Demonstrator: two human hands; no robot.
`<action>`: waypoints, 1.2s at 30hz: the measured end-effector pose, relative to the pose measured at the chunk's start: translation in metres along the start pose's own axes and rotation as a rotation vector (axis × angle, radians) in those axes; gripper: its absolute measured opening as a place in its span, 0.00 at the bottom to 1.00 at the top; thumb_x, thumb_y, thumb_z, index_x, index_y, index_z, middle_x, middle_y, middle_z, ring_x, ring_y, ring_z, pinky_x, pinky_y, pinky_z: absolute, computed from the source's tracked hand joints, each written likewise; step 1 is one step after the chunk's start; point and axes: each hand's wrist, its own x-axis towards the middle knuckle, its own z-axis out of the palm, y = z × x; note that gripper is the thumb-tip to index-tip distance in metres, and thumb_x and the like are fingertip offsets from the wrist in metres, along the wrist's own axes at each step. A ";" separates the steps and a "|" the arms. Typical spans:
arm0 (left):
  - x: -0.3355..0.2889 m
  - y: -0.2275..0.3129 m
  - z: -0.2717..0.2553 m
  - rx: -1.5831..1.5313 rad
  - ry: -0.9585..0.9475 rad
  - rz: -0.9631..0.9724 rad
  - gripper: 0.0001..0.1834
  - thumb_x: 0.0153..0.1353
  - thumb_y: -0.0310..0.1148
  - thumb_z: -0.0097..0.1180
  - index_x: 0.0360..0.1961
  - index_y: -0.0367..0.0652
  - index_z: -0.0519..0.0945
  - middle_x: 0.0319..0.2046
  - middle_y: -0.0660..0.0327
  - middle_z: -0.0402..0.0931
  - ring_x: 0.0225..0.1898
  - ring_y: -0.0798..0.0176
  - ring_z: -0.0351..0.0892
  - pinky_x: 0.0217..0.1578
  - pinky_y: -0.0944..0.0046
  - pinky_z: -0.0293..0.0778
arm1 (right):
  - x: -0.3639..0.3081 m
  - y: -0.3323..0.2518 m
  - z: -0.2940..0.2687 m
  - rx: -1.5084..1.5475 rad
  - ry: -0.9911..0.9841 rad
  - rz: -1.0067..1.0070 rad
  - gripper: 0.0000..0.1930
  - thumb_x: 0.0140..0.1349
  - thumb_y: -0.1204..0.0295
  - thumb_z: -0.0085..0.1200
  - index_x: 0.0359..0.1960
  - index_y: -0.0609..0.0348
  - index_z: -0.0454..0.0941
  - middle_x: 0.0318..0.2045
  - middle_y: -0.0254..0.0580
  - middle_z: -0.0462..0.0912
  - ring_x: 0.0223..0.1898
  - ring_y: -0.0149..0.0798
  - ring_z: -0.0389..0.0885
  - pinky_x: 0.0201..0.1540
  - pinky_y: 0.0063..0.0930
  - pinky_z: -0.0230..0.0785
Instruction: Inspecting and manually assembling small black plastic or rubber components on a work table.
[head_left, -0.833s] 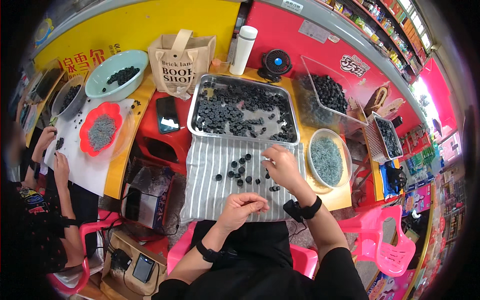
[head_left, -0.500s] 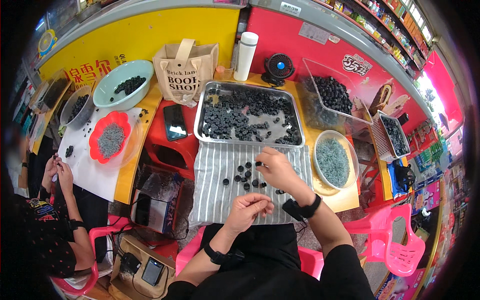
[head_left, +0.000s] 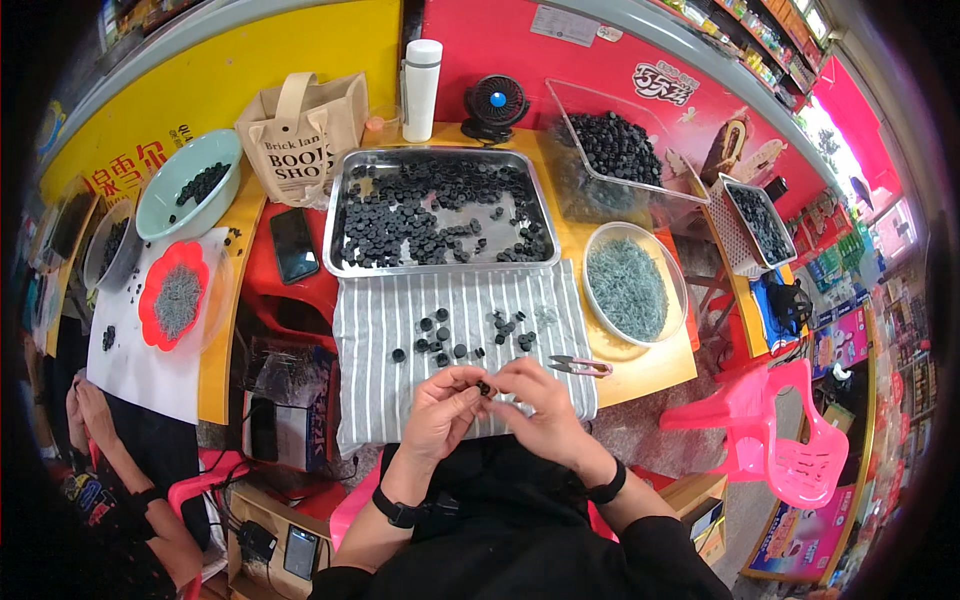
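Head view: L hand has a small black piece pinched btwn thumb & fingertips, just beyond the near edge of the loose group. R hand is right at it, fingers curled in, tips near or on the piece; can't tell if they grip too. Step in hand looks like close two-hand work on that one pc. Next move prob calls for a steady L pinch w/ R fingertips free to turn or work it; slip risk, since it's tiny. Loose black pieces lie on the striped cloth, w/ snips just to their R, not held. Metal tray w/ many more pcs sits beyond; clear tub of grey-green bits is off R.
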 end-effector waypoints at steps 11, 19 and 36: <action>0.002 0.003 -0.004 0.013 -0.034 0.014 0.13 0.63 0.23 0.56 0.48 0.33 0.78 0.41 0.50 0.81 0.39 0.59 0.82 0.39 0.65 0.76 | 0.026 0.066 -0.028 -0.477 -0.014 0.098 0.06 0.53 0.80 0.55 0.33 0.62 0.80 0.31 0.50 0.76 0.31 0.55 0.78 0.32 0.45 0.70; 0.003 0.002 -0.005 0.024 -0.032 0.013 0.13 0.62 0.23 0.56 0.49 0.34 0.78 0.41 0.51 0.81 0.39 0.59 0.82 0.40 0.65 0.76 | 0.017 0.072 -0.028 -0.491 -0.047 0.085 0.04 0.54 0.78 0.55 0.32 0.60 0.78 0.30 0.49 0.74 0.31 0.55 0.78 0.33 0.46 0.69; 0.003 0.004 -0.001 0.064 -0.027 0.031 0.13 0.62 0.23 0.56 0.48 0.33 0.78 0.41 0.51 0.81 0.38 0.60 0.81 0.39 0.65 0.75 | -0.015 0.076 -0.059 -0.356 0.233 0.235 0.06 0.53 0.81 0.57 0.33 0.63 0.79 0.27 0.51 0.76 0.29 0.54 0.78 0.32 0.42 0.69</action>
